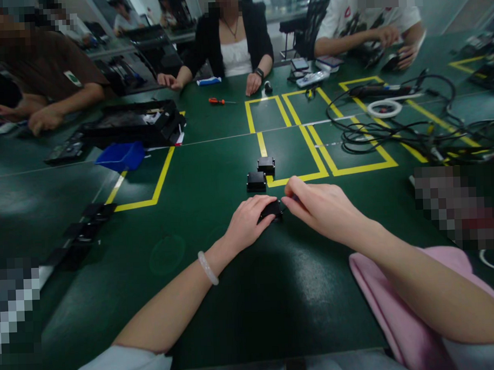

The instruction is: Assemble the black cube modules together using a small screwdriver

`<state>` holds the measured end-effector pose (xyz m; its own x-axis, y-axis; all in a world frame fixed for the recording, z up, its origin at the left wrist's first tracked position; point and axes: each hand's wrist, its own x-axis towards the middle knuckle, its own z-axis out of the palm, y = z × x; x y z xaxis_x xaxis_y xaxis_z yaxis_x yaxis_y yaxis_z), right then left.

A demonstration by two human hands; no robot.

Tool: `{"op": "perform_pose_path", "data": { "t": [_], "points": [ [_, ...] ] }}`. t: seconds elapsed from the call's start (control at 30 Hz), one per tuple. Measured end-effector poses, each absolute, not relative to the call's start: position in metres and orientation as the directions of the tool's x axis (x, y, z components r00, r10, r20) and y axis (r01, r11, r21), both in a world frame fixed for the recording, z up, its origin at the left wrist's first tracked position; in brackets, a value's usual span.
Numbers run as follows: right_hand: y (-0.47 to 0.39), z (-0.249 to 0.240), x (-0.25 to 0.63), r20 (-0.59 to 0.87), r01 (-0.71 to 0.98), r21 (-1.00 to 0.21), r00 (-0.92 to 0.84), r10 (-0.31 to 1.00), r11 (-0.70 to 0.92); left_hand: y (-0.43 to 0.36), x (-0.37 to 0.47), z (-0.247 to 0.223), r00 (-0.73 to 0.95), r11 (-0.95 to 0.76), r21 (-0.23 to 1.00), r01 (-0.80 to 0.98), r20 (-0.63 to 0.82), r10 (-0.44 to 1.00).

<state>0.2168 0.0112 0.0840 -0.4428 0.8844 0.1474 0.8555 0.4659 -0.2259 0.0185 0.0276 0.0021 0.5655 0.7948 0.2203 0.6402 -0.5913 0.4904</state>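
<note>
My left hand, with a pale bracelet at the wrist, grips a small black box-shaped part on the green tabletop. Thumb and fingers close around its left side and partly cover it. My right hand is closed in a pinch just right of that part. Something small and dark shows at its fingertips, too hidden to name. Just beyond my hands sit two similar black parts, one nearer and one slightly behind it. Both have small metallic bits at their sides.
More black parts stand in a row at left, near a blue bin and a black tray. Black cables and a white tape roll lie at right. A pink cloth is under my right forearm. Several people sit opposite.
</note>
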Motion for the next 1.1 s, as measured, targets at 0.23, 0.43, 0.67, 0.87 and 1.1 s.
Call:
{"op": "perform_pose_path", "data": {
  "t": [0.23, 0.43, 0.67, 0.87, 1.1],
  "points": [
    [0.0106, 0.0840, 0.2171, 0.157, 0.866, -0.214, -0.427, 0.891, 0.452, 0.0273, 0.0187, 0.0039, 0.571, -0.588, 0.489, 0.644, 0.203, 0.795],
    [0.0115, 0.0835, 0.2180, 0.148, 0.866, -0.173, -0.449, 0.881, 0.470, 0.0278, 0.0182, 0.0031, 0.570, -0.587, 0.501, 0.636, 0.208, 0.795],
    [0.0113, 0.0834, 0.2180, 0.159, 0.856, -0.203, -0.450, 0.879, 0.475, 0.0278, 0.0186, 0.0015, 0.565, -0.588, 0.495, 0.640, 0.215, 0.797],
    [0.0122, 0.0820, 0.2184, 0.159, 0.860, -0.196, -0.446, 0.881, 0.471, 0.0281, 0.0184, 0.0013, 0.571, -0.595, 0.496, 0.633, 0.219, 0.791],
    [0.0113, 0.0826, 0.2187, 0.146, 0.857, -0.200, -0.453, 0.880, 0.474, 0.0279, 0.0183, 0.0019, 0.568, -0.591, 0.496, 0.636, 0.218, 0.794]
  ]
}}
